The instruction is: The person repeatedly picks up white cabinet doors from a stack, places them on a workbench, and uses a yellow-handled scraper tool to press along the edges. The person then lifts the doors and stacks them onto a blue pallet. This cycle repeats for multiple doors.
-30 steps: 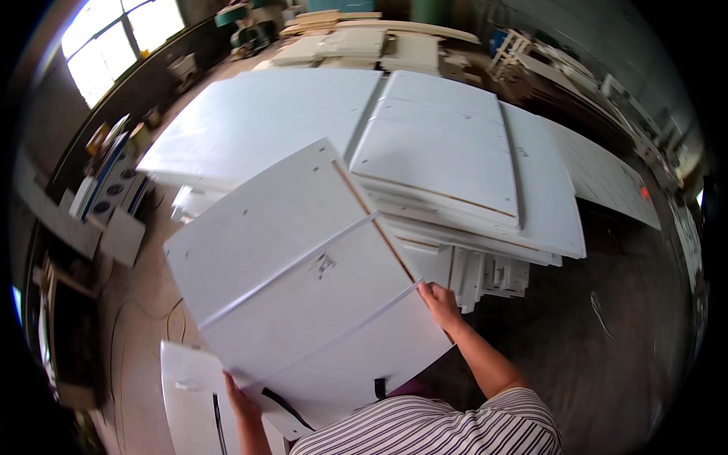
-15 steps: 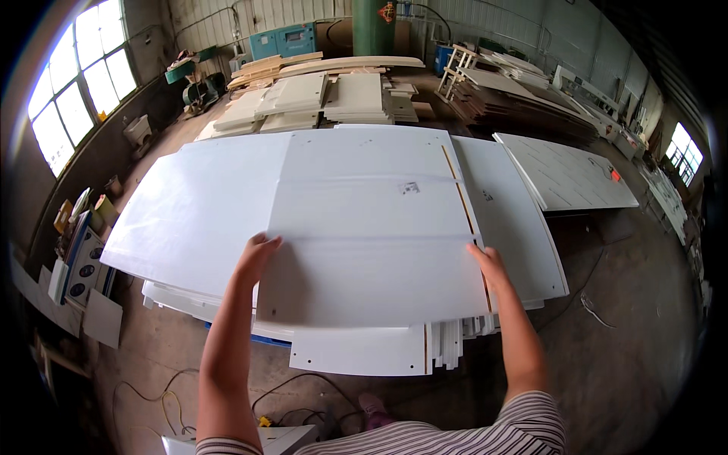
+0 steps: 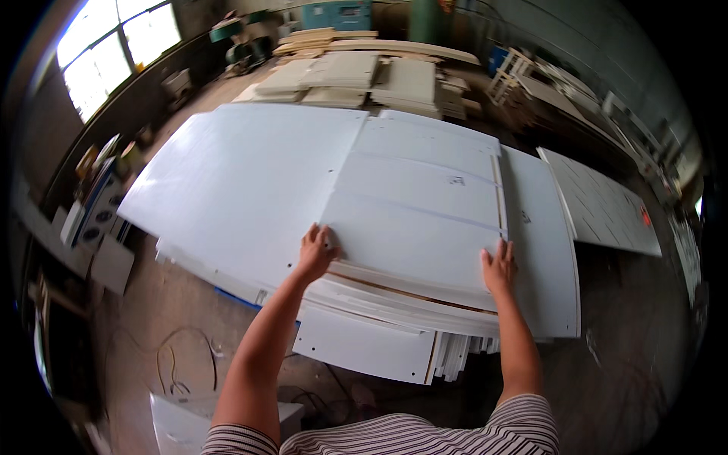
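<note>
Though carrying with a tilt, clear of the stack, a second ago, now resting the bare left hand (image 3: 315,256) and bare right hand (image 3: 498,269), fingers loosely spread and apparently clasping nothing, near opposite edges of the flat white rectangular panel with two pale strips (image 3: 417,188). Have set it down atop the layered stack of white boards (image 3: 394,302), so seem done with bearing its weight. Can see cream-coloured flat boards (image 3: 349,68) farther off.
</note>
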`<action>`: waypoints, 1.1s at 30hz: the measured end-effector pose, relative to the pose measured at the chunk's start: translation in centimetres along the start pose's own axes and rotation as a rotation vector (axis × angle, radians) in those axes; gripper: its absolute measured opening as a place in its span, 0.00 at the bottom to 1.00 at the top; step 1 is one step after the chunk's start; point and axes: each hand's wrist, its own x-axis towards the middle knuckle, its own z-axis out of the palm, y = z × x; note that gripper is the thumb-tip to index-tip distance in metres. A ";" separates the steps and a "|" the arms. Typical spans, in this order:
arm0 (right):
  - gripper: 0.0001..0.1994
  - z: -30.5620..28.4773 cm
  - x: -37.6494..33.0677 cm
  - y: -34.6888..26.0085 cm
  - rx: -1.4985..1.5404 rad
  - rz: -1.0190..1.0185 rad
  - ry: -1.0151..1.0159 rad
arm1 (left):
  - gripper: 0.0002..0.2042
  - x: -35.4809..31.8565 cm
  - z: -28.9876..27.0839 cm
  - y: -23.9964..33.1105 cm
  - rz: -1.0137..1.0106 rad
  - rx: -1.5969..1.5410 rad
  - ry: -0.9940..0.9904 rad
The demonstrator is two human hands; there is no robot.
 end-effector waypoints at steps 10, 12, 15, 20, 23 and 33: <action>0.28 5.8 2.3 4.0 0.011 -0.266 0.129 | 0.31 -43.4 -7.3 8.0 -0.493 -0.358 -0.250; 0.22 8.7 6.4 9.5 -0.484 -0.599 0.281 | 0.31 -52.7 -8.2 9.2 -0.812 -0.283 -0.277; 0.20 12.1 3.4 -0.5 0.065 -0.626 0.572 | 0.29 -65.1 -9.4 15.0 -1.182 -0.171 -0.184; 0.22 18.3 -17.7 -20.3 0.791 -1.020 0.076 | 0.29 -80.5 -4.8 25.1 -1.466 -0.290 0.303; 0.17 0.1 -46.4 -25.5 0.935 -1.396 -0.852 | 0.29 -85.3 -0.3 31.7 -1.539 -0.378 0.541; 0.14 -11.3 -76.5 -22.0 0.724 -2.085 -1.172 | 0.26 -98.8 4.8 42.9 -1.780 -0.497 1.131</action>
